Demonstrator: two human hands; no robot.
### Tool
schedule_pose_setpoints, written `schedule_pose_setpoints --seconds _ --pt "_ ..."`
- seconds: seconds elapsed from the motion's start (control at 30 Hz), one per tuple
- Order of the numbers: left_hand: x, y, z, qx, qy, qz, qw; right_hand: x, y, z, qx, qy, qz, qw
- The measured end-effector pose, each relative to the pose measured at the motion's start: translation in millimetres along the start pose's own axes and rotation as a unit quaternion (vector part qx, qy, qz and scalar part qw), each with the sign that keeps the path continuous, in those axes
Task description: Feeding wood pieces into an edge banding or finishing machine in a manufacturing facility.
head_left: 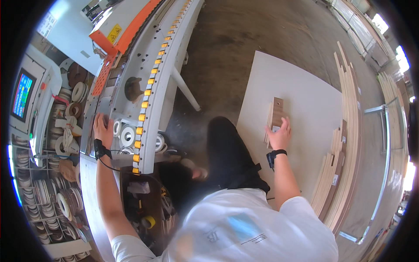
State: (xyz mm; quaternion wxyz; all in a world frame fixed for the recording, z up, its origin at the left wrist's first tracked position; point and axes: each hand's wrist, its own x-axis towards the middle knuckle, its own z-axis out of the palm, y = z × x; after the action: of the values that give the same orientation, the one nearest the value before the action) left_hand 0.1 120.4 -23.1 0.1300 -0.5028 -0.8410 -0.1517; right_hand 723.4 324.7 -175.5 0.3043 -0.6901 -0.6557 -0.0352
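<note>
2 hands: left hand (103,130) open on the machine (151,125), right hand (280,133) at the wood strips (277,111), can't tell if gripping
wood strips: on white board (297,83); probably stiff, lightish, grab long edges

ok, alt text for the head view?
Person's right hand at a small stack of wood-grain panels on a white board; left hand on a grey machine with yellow rollers. White and brown banding rolls sit far left.
</note>
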Motion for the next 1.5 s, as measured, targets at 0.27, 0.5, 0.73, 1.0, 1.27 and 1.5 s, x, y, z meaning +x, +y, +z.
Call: schedule_pose_setpoints --seconds 0.27,0.5,0.73,1.0,1.27,1.5 --pt "-45 8 -24 -0.031 0.021 0.024 0.999 -9 27 2 0.184 -0.128 0.242 0.944" --pt "-92 108 -70 -0.247 0.103 -0.051 0.962 38 -46 -50 0.723 -0.147 0.261 0.623" --pt "-132 264 -106 -0.389 -0.158 0.097 0.902 20 -172 -79 0.736 -0.346 0.035 0.58" --pt "-143 290 -110 -0.358 -0.189 0.14 0.904 -32 -246 -93 0.726 -0.484 -0.032 0.488" --pt "-145 227 -135 -0.262 -0.134 0.136 0.946 23 -234 -49 0.874 -0.316 0.073 0.362" --pt "-117 152 -142 -0.199 -0.006 0.082 0.977 -10 -205 -15 0.698 -0.422 0.121 0.566"
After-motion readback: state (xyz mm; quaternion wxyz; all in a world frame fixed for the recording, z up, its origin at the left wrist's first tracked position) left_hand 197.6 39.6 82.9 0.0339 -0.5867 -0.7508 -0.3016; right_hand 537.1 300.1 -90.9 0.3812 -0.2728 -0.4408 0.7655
